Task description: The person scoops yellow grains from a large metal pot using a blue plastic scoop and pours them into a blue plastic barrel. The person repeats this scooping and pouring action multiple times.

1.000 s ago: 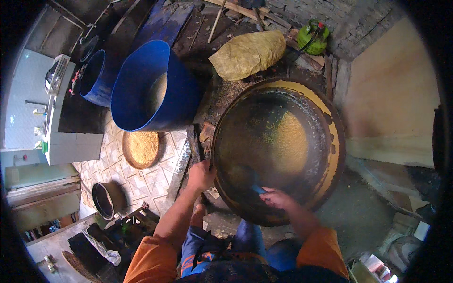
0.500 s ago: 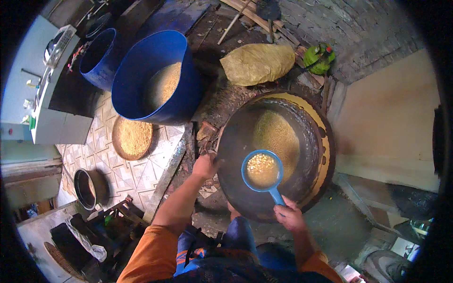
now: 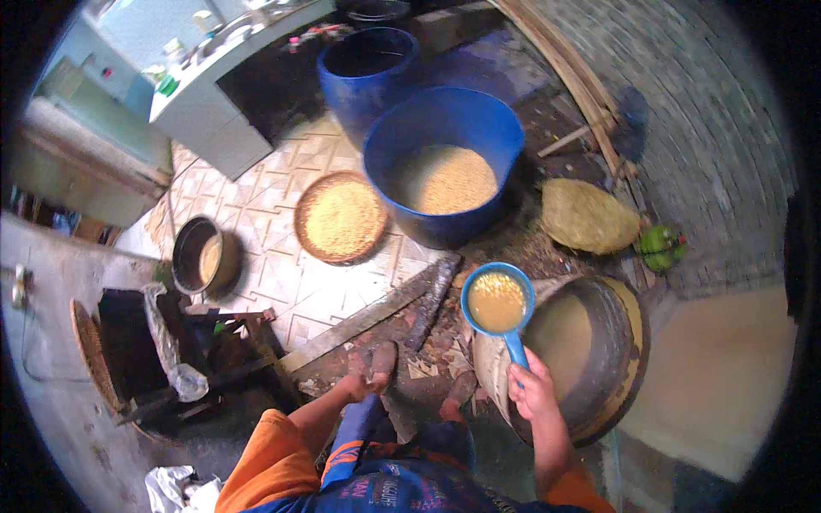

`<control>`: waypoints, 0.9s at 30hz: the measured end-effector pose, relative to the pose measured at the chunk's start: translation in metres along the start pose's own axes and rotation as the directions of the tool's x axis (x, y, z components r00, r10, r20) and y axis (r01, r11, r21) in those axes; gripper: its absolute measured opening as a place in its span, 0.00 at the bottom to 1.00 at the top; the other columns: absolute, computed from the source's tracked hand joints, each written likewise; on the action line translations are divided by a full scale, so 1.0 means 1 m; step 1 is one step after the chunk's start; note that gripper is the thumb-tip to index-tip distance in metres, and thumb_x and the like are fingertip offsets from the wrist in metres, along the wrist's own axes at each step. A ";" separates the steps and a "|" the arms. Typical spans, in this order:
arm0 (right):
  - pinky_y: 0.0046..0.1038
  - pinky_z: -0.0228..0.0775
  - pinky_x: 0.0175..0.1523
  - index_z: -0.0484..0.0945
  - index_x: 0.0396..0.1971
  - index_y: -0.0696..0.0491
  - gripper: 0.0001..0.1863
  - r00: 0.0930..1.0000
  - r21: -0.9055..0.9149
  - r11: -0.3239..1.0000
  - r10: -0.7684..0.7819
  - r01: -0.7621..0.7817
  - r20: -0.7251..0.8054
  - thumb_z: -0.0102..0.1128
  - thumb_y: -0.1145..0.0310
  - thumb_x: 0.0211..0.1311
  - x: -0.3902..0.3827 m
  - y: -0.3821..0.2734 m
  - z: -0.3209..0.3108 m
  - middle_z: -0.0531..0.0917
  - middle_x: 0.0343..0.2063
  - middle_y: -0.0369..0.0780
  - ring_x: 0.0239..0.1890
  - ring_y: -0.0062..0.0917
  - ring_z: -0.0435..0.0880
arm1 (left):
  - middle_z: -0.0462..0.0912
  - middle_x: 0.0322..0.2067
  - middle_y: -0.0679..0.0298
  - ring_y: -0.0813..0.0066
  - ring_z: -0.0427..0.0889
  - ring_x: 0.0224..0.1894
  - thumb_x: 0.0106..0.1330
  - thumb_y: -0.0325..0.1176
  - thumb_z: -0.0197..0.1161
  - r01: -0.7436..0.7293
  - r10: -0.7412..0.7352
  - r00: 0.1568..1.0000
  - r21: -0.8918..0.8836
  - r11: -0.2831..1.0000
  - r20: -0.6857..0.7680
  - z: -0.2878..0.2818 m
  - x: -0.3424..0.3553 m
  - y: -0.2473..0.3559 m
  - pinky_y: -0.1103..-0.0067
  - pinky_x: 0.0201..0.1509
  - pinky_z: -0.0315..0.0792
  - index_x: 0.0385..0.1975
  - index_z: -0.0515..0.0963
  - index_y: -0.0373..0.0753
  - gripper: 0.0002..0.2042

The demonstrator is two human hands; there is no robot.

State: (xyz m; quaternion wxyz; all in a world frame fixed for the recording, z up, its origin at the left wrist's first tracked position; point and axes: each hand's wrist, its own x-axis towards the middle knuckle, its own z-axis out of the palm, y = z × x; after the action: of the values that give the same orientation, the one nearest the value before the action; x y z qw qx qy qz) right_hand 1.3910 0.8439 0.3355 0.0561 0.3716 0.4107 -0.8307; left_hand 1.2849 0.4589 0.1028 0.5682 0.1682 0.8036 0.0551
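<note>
My right hand (image 3: 532, 386) is closed round the handle of a blue plastic dipper (image 3: 515, 346). Pale yellow kernels, like corn, and cloudy liquid fill the dipper's round bowl, which is held level. It hangs over the left rim of a large dark round basin (image 3: 609, 376), in which murky liquid stands. My left hand (image 3: 357, 387) is low by my legs, near my sandalled foot (image 3: 382, 361); its fingers look loosely apart and I see nothing in them. Beyond the dipper stands a big blue tub (image 3: 402, 184) with wet kernels in the bottom.
A round woven tray (image 3: 301, 229) heaped with kernels lies on the tiled floor, left of the tub. Further left is a dark metal pot (image 3: 181, 265). A second blue barrel (image 3: 342, 81) stands behind. A yellowish sack (image 3: 588, 218) and a green container (image 3: 663, 248) lie at the right.
My view has turned left. My left hand has let go of the basin's rim and drawn back. The filled dipper has moved from over the basin's middle to its left rim.
</note>
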 end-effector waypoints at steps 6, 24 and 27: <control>0.18 0.57 0.22 0.77 0.49 0.54 0.14 0.992 -0.520 0.845 -0.107 0.124 0.063 0.55 0.74 0.64 0.152 0.019 0.137 0.73 0.23 0.30 0.19 0.11 0.65 | 0.82 0.41 0.44 0.47 0.81 0.46 0.65 0.58 0.50 0.021 -0.023 0.999 -0.031 0.999 -0.049 0.084 -0.033 -0.185 0.60 0.49 0.74 0.37 0.83 0.36 0.27; 0.42 0.81 0.35 0.54 0.69 0.42 0.32 0.697 -0.775 -0.630 -0.531 0.055 0.481 0.48 0.71 0.65 0.322 -0.044 0.402 0.77 0.41 0.44 0.35 0.39 0.86 | 0.80 0.46 0.43 0.47 0.78 0.53 0.66 0.57 0.54 0.200 -0.300 0.950 -0.572 0.795 -0.084 0.100 -0.116 -0.196 0.65 0.57 0.71 0.48 0.77 0.31 0.30; 0.40 0.81 0.33 0.49 0.71 0.40 0.37 0.648 -0.755 -0.655 -0.569 0.014 0.506 0.50 0.73 0.63 0.316 -0.065 0.397 0.73 0.40 0.43 0.32 0.38 0.85 | 0.81 0.45 0.43 0.48 0.79 0.52 0.66 0.57 0.54 0.153 -0.235 0.967 -0.517 0.842 -0.097 0.067 -0.115 -0.181 0.65 0.56 0.71 0.48 0.77 0.31 0.30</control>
State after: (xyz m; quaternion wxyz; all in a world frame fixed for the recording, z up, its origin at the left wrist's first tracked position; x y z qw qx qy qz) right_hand 0.9119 0.6661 0.3208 -0.0606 0.0768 0.9931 0.0647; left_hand 1.3439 0.2442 0.1315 0.5301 -0.0740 0.8158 0.2189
